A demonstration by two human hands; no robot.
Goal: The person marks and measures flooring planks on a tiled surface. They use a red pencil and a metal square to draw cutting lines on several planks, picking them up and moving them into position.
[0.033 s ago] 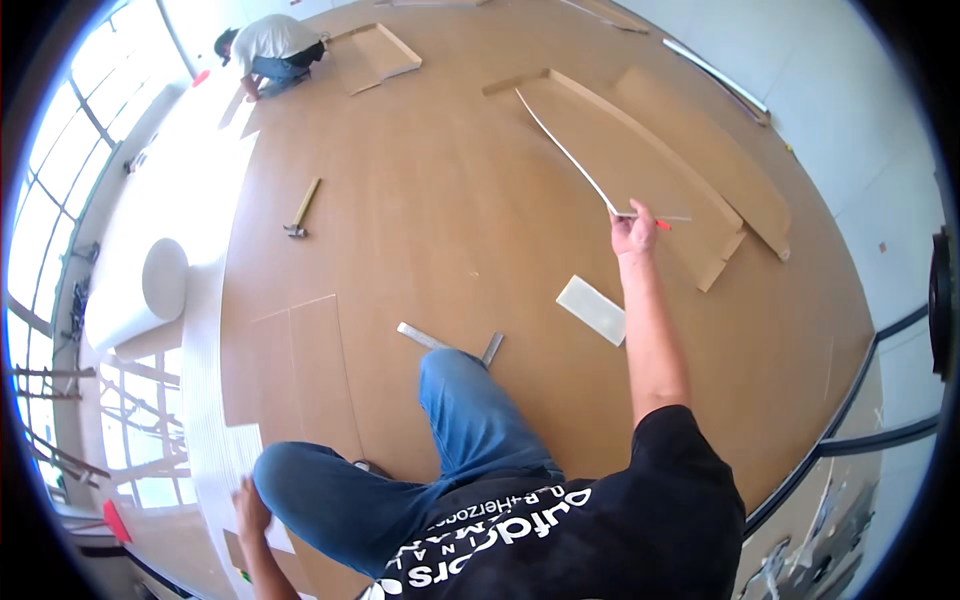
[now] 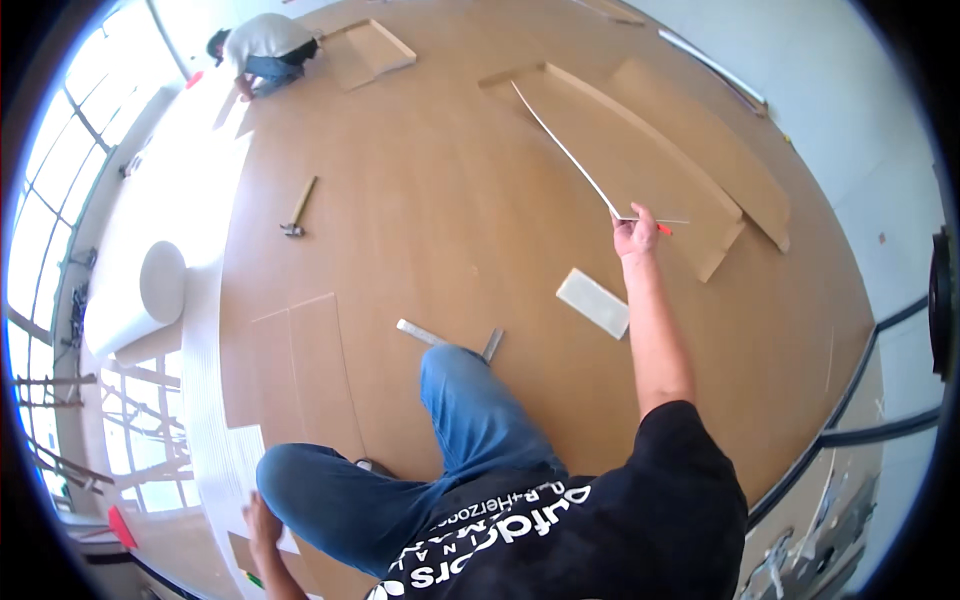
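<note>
My right hand (image 2: 635, 234) is stretched out to the far right, closed on a long thin white strip (image 2: 565, 150). The strip runs from the hand up and to the left, across a large sheet of cardboard with folded edges (image 2: 640, 150). Out of the same hand, toward the right, comes a thin pale line. A small red-orange thing (image 2: 665, 230) shows beside the palm; its kind is not clear. Down at the left, next to my bent left knee, is my left hand (image 2: 262, 522), with its fingers smeared and partly hidden.
Before my right knee lie two arms of a metal ruler or square (image 2: 418, 330), partly covered. Nearby are a white rectangular block (image 2: 594, 303) and a hammer (image 2: 299, 208). A white roll (image 2: 140, 295) stands at the left. Another person (image 2: 262, 50) crouches far left by open cardboard (image 2: 372, 52).
My left hand has shifted slightly to the right and down beside the knee. The right hand keeps its hold on the strip, and the whole view has moved a little.
</note>
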